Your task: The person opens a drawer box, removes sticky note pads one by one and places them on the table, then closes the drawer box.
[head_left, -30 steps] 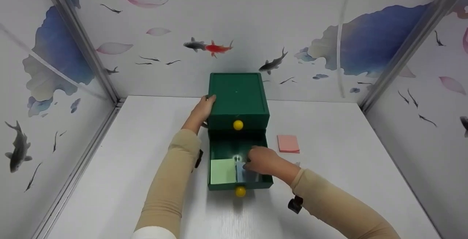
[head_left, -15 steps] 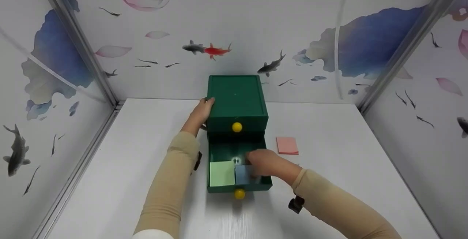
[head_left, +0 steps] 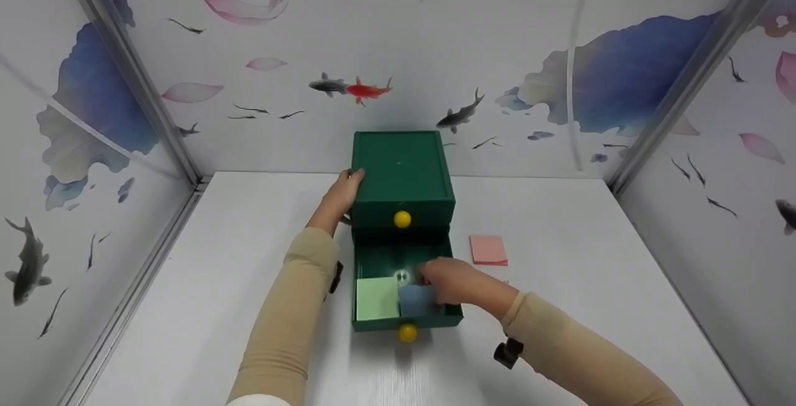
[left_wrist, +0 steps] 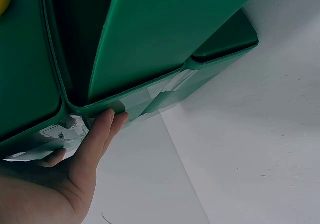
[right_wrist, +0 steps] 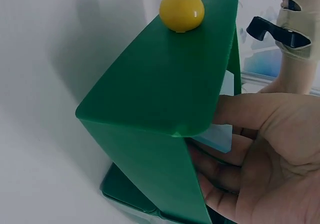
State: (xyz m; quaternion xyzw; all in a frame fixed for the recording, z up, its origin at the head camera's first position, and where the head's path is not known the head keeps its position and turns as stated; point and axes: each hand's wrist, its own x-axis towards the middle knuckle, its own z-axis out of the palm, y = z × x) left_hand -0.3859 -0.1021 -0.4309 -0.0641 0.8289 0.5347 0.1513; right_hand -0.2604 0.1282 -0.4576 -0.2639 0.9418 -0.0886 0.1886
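In the head view a green drawer box (head_left: 401, 166) has its lower drawer (head_left: 357, 257) pulled out. Inside that drawer, a pale green sticky note pad (head_left: 377, 298) lies at the front left with a blue sticky note pad (head_left: 414, 301) beside it. My right hand (head_left: 463, 281) reaches in over the drawer's right wall. In the right wrist view its thumb crosses the blue pad while curled fingers lie on the pad's other side; the fingertips are partly hidden. My left hand (head_left: 342, 193) steadies the box's left side, its fingers extended against the wall in the left wrist view.
A pink sticky note pad (head_left: 488, 250) lies on the white table (head_left: 547, 238), right of the box. Each drawer front bears a yellow knob (head_left: 407, 332). A patterned back wall (head_left: 267, 132) stands close behind the box, with side walls to left and right.
My right hand has shifted slightly toward the front right within the drawer, showing more of the blue pad. The left hand stays against the box. The head view has tilted a little upward.
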